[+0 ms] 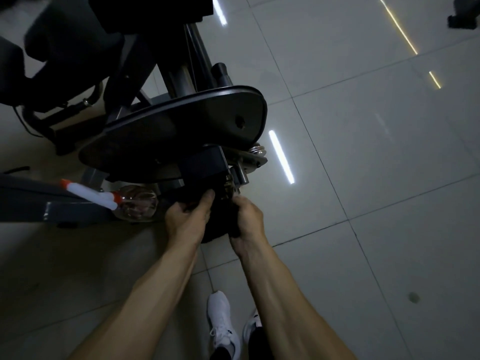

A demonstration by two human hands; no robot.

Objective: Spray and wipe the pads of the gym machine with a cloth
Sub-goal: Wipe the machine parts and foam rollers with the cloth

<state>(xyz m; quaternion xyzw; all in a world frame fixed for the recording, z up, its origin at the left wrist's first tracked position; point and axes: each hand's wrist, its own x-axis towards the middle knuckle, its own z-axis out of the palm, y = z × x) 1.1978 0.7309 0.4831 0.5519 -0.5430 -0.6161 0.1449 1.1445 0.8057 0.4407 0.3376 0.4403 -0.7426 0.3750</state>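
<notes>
Pale glossy floor tiles [363, 190] across the right and bottom of the frame, streaked with reflected strip lights; dim overall. Filling the upper left and centre, the gym machine [145, 74], with a black pad [65, 40] at upper left and a dark oval cover [176, 131] in the middle.

Just below that cover, at centre frame, a dark cloth [220, 229] bunched between both hands. Left hand [185, 216] curled round its left side, thumb pressed up at the top edge. Right hand [249, 219] clenched on its right side, fingers wrapped in. Probably gathered two-handed to refold it for wiping, or to work it round a part under the cover; too dark to tell which, with cloth edges lost against the black metal.

Spray bottle [135, 202] lying on its side just left of the left hand, beside a grey frame beam [65, 211], white and orange trigger pointing toward the left edge. Held by neither hand; seemingly parked within reach so as to free both for the cloth.

White shoes [223, 323] at bottom centre, between the forearms.
</notes>
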